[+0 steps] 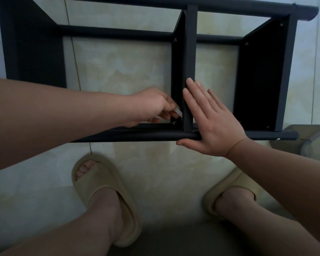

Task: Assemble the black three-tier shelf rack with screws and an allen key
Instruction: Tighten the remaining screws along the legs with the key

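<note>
Facing rack [189, 52]: slippers [103, 189]; left hand [151, 106] pinches allen key [177, 111]

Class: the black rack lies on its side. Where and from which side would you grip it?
On the rack, grip the near round tube from the person's side, over the top: it is slim enough to wrap, lies crosswise, and is bare at its right end. The shelf panels offer only flat faces.

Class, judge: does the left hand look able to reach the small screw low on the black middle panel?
Likely yes: the left hand, pinching a pale allen key, sits just beside the small screw, nothing between.
</note>
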`<state>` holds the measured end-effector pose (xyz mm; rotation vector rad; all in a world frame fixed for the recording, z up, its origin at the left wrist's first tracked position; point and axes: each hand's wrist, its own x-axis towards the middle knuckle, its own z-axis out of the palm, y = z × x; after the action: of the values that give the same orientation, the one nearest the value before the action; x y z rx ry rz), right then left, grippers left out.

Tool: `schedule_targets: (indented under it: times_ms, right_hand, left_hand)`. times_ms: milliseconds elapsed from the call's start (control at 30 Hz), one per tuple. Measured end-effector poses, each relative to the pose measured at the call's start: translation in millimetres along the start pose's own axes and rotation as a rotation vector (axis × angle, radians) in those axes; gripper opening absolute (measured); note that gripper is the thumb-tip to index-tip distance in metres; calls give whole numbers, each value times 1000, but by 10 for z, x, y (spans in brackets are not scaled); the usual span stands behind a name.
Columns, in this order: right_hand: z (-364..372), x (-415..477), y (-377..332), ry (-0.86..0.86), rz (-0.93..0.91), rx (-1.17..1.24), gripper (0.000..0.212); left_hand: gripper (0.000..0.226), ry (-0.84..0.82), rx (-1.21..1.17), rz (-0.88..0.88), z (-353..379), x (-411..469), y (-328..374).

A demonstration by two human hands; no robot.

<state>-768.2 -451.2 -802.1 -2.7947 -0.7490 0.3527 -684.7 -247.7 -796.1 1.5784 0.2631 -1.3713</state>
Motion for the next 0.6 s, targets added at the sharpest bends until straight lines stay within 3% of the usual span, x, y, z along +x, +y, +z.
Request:
schedule_targets:
  times_ms: [600]
  right_hand:
    - [-5,-1,-4,-11,4,2,110]
  left_hand:
    - [16,-31,12,-39,-34,-55,-117]
